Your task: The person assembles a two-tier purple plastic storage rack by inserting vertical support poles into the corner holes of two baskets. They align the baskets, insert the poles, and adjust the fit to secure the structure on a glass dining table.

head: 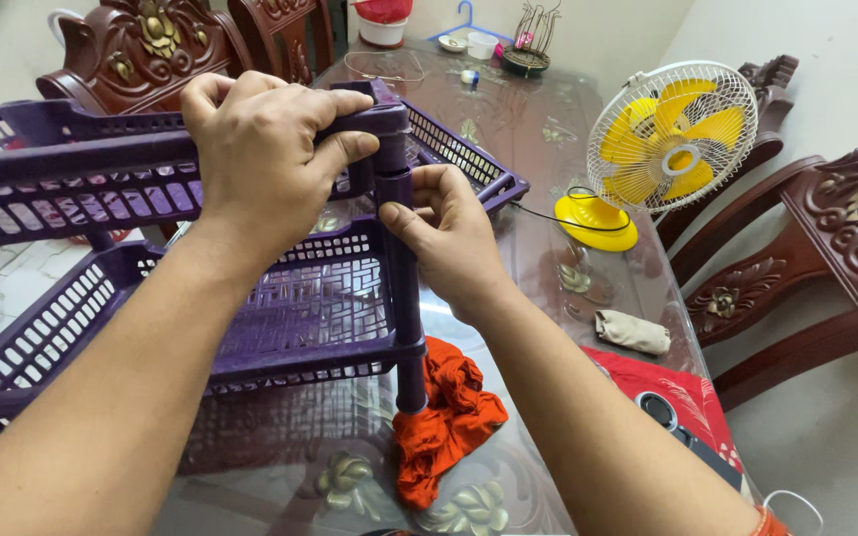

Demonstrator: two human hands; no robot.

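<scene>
My left hand (pixel 260 159) is clamped over the top corner of the purple plastic lattice rack (pixel 280 308), which stands on the glass table (pixel 548 129) near its front edge. My right hand (pixel 449 238) pinches the rack's upright purple post (pixel 404 298) directly beneath; the post's long axis is vertical.

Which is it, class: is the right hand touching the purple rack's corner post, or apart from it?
Touching. The head view shows the right hand with its thumb pressed on the purple post.
</scene>
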